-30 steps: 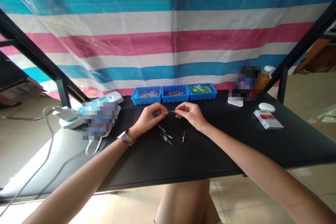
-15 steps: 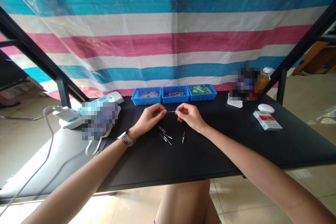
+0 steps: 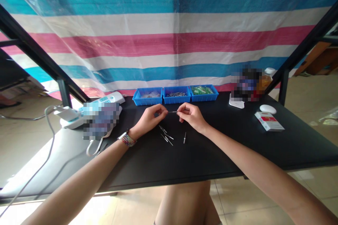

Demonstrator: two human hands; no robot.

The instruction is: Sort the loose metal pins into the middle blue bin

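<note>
A thin metal blind rivet lies level between my two hands, just in front of the blue bins. My left hand pinches its left end between thumb and fingertip. At the other end, the thumb and fingers of my right hand are closed on it, hiding that tip. Several loose blind rivets rest in a small cluster on the black table, below my left hand. One more rivet sits apart from them, below my right hand.
Three blue bins stand along the back: one with small clear bags, one with rivets, one with green packets. A power strip and cable lie left. A small box and white oval object are right.
Both hands hold almost the same place. The left fingertips sit very slightly further right, and the rivet stays between the hands.
</note>
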